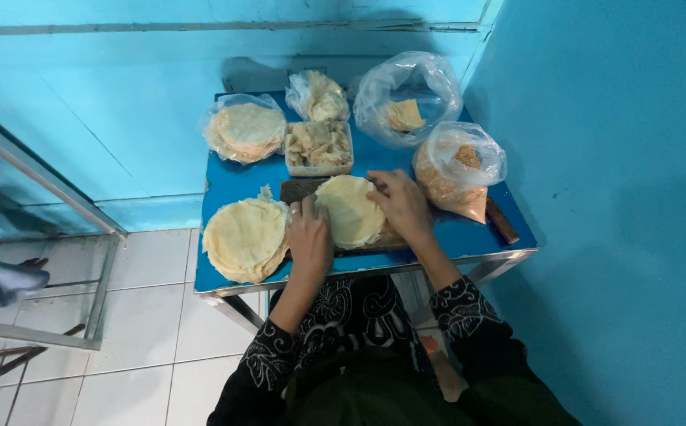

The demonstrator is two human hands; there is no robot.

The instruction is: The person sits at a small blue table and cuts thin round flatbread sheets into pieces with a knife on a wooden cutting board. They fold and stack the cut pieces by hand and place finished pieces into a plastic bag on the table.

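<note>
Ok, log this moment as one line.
left hand: on round wrapper stack | right hand: on same stack | stack: on dark board

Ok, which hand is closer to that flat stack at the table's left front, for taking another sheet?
Probably left. The left hand rests on the board's stack right beside the big flat stack; the right hand sits on the far side.

the wooden board lies mostly hidden under the round sheet.
</note>
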